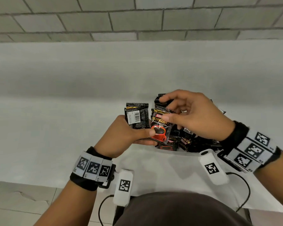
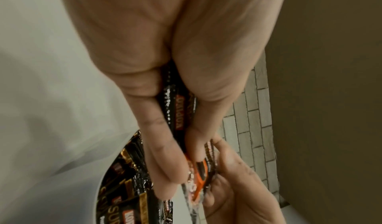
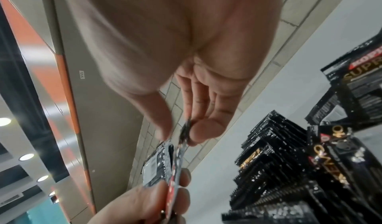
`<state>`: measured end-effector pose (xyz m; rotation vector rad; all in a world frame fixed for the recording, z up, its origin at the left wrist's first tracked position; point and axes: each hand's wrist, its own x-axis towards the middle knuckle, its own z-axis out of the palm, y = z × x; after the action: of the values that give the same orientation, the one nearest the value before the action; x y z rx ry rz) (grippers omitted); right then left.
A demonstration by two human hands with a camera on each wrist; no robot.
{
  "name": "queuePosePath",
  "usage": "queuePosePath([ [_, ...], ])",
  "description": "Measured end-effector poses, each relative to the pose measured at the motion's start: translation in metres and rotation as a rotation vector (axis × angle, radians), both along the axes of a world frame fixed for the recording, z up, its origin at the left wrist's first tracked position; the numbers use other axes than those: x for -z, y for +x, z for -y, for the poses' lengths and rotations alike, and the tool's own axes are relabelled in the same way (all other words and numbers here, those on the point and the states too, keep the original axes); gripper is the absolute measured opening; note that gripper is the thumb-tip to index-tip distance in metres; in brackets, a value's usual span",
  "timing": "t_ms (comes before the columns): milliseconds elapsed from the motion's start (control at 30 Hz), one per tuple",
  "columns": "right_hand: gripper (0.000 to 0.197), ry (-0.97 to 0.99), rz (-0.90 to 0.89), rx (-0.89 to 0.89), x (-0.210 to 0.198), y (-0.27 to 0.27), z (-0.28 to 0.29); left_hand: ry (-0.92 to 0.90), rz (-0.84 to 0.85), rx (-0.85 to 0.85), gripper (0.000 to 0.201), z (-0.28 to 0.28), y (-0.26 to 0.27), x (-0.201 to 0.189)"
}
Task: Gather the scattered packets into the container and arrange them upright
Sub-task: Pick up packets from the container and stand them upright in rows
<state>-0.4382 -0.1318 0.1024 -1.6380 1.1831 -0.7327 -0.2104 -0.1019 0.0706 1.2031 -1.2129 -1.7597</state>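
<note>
In the head view my left hand [image 1: 147, 136] grips a small bundle of black coffee packets [image 1: 136, 117] held upright, thumb on the front one, which shows a red cup [image 1: 159, 130]. My right hand [image 1: 163, 109] pinches the top of that front packet between thumb and fingers. Both hands hover over the white container [image 1: 178, 153], where more black packets [image 1: 183, 141] lie jumbled. The left wrist view shows the gripped bundle [image 2: 181, 113], my left hand [image 2: 181, 154] and the container's round rim [image 2: 98, 188]. In the right wrist view my right hand [image 3: 184, 132] pinches the packet's edge [image 3: 175, 162].
A row of black packets [image 3: 279, 162] stands on edge to the right of the hands, with another packet [image 3: 359, 87] beyond it. The white counter [image 1: 72, 128] runs back to a grey tiled wall [image 1: 137, 22]. Wrist-camera cables [image 1: 245, 193] hang near my body.
</note>
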Motion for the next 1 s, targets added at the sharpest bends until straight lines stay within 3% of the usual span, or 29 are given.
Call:
queuePosePath([
  [133,0.021,-0.002,-0.094,0.034,-0.005,-0.004,0.002,0.003,0.051,-0.112,0.011,0.004,0.003,0.0],
  [267,0.019,-0.003,-0.215,-0.042,-0.001,-0.012,-0.001,0.137,-0.087,-0.281,0.015,0.009,0.019,0.002],
  [433,0.027,-0.163,-0.428,-0.103,0.027,-0.005,-0.008,0.123,-0.106,-0.276,0.024,0.008,0.024,0.006],
  [533,0.038,-0.155,-0.541,-0.167,0.035,-0.003,-0.009,0.033,-0.003,-0.218,0.022,0.007,0.02,0.009],
  [667,0.066,-0.085,-0.561,-0.09,0.023,-0.012,-0.006,-0.219,0.318,-0.106,0.014,0.004,0.015,0.017],
  [767,0.082,-0.064,-0.573,-0.086,0.018,-0.023,-0.004,-0.37,0.542,0.012,0.032,0.0,0.009,0.028],
  [867,0.082,-0.05,-0.67,-0.186,0.024,-0.024,-0.005,-0.399,0.599,0.027,0.04,-0.002,0.0,0.038],
  [1000,0.071,-0.043,-0.726,-0.264,0.035,-0.014,-0.004,-0.424,0.571,-0.097,0.028,0.003,-0.009,0.042],
])
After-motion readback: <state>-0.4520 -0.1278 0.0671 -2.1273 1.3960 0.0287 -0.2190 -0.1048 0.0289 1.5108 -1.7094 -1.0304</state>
